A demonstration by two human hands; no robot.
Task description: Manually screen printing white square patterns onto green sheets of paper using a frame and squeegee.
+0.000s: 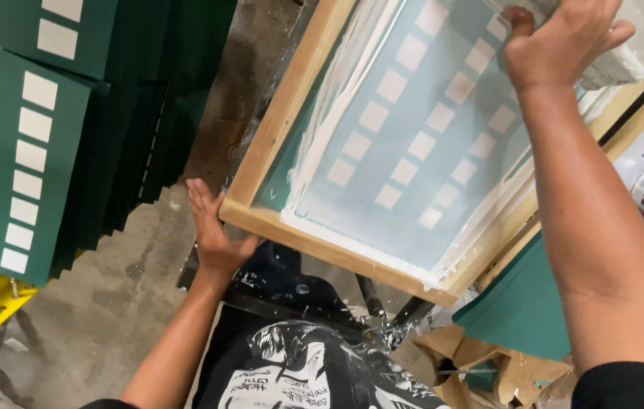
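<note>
1. Your left hand (214,235) grips the near corner of the wooden screen frame (276,125), fingers curled under its edge.
2. Your right hand (556,42) presses a white squeegee (615,68), perhaps, onto the far mesh, fingers wrapped over it.
3. Green printed sheets (19,151) hang left of your left fingers.

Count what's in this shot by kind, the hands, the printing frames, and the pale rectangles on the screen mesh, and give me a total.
Hands: 2, the left hand under the frame's corner, the right hand at its far end
Wooden screen frame: 1
Pale rectangles on the mesh: about 17, some partly hidden by the right hand
Total: about 20
</note>
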